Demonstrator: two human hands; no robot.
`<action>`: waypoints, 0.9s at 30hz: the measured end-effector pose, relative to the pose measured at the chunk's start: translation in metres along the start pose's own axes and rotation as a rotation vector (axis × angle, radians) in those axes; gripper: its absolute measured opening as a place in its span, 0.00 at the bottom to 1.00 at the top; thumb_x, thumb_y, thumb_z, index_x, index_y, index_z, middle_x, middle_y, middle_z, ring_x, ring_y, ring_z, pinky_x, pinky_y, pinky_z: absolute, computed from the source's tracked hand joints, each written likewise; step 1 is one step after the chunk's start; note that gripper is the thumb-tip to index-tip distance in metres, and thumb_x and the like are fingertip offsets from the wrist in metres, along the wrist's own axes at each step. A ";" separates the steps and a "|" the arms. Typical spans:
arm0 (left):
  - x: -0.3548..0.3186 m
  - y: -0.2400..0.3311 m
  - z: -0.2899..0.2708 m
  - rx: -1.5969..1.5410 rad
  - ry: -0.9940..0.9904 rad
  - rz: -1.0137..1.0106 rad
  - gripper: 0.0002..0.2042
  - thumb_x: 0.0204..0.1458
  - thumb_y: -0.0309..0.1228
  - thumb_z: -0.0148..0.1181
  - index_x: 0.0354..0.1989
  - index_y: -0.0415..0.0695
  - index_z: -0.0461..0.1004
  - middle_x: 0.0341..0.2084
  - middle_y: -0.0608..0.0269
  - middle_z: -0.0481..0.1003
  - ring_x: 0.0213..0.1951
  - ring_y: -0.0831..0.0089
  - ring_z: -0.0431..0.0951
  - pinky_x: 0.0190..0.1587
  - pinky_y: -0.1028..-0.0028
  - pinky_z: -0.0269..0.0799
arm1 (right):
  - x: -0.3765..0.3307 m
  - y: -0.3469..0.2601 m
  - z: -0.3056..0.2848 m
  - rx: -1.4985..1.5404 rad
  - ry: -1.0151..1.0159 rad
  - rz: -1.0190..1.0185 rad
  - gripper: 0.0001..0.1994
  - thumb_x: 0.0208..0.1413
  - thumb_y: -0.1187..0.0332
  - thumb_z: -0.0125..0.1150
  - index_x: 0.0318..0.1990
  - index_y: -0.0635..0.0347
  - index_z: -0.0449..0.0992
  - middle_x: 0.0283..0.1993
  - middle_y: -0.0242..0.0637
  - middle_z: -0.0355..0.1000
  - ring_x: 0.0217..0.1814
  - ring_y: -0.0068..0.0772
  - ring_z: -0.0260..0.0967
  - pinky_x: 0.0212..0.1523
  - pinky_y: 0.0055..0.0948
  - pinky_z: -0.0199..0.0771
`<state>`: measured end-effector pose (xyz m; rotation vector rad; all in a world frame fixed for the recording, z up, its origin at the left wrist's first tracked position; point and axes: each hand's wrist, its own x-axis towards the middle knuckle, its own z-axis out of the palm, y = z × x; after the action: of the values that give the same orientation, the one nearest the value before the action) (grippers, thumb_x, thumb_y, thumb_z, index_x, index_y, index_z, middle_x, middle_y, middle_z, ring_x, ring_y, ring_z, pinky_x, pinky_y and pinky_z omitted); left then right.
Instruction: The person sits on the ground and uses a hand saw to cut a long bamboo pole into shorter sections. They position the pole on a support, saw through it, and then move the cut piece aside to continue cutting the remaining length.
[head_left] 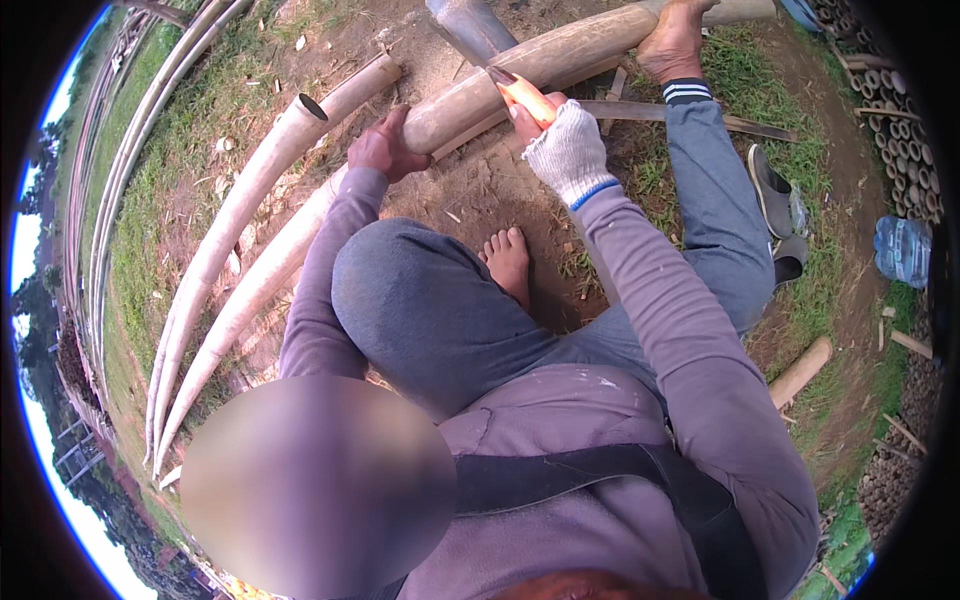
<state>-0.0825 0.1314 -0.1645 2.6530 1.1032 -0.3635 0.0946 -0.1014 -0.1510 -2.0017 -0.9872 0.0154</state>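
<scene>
A long, thick, pale bamboo pole [560,52] lies slantwise in front of me, from the lower left up to the upper right. My left hand [385,146], bare, grips the pole from above with thumb and fingers spread around it. In a white knitted glove with a blue cuff, my right hand [570,148] is closed on an orange-handled tool [527,98]. The tool's dark tip touches or nearly touches the pole's side; its exact kind is unclear. My bare foot [668,45] presses on the pole farther right.
A grey round post [470,28] meets the pole from beyond. Another bamboo pole [240,200] lies at left, its cut end open. A flat strip [700,118] crosses the ground. At right are sandals [770,195], a blue plastic bottle [902,250] and stacked bamboo pieces [895,150].
</scene>
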 end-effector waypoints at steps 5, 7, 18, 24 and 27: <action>-0.004 -0.032 0.017 -0.013 0.038 -0.023 0.54 0.36 0.56 0.80 0.77 0.62 0.63 0.61 0.49 0.79 0.61 0.47 0.81 0.63 0.53 0.78 | -0.043 -0.014 -0.040 0.057 -0.143 0.095 0.21 0.65 0.52 0.70 0.39 0.66 0.79 0.30 0.59 0.79 0.36 0.63 0.81 0.36 0.49 0.79; -0.005 -0.020 0.014 -0.049 0.019 -0.029 0.53 0.36 0.56 0.80 0.77 0.62 0.63 0.60 0.48 0.79 0.61 0.48 0.81 0.63 0.54 0.78 | -0.112 -0.005 -0.102 0.112 -0.092 -0.048 0.14 0.65 0.60 0.73 0.41 0.64 0.79 0.27 0.48 0.76 0.28 0.52 0.78 0.33 0.43 0.77; 0.002 -0.013 0.010 0.011 0.005 -0.019 0.55 0.38 0.57 0.80 0.79 0.60 0.60 0.60 0.49 0.81 0.63 0.49 0.80 0.65 0.55 0.76 | 0.004 -0.003 0.006 0.037 -0.021 0.009 0.24 0.64 0.48 0.70 0.38 0.66 0.78 0.30 0.58 0.78 0.36 0.66 0.80 0.35 0.52 0.78; -0.012 -0.027 0.023 -0.027 0.041 -0.010 0.54 0.38 0.55 0.81 0.78 0.59 0.62 0.59 0.49 0.81 0.61 0.50 0.82 0.64 0.55 0.77 | -0.150 -0.006 -0.129 0.172 -0.112 0.018 0.14 0.63 0.62 0.74 0.39 0.65 0.78 0.27 0.47 0.73 0.26 0.51 0.76 0.29 0.44 0.74; -0.011 -0.018 0.018 -0.013 0.028 -0.012 0.54 0.38 0.54 0.81 0.78 0.57 0.63 0.58 0.48 0.81 0.60 0.49 0.83 0.63 0.55 0.78 | -0.167 0.004 -0.134 0.151 -0.101 -0.025 0.14 0.62 0.63 0.75 0.42 0.66 0.79 0.28 0.45 0.73 0.25 0.46 0.75 0.28 0.42 0.74</action>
<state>-0.1056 0.1309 -0.1806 2.6495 1.1268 -0.3210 0.0308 -0.3050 -0.1286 -1.8655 -1.0435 0.1736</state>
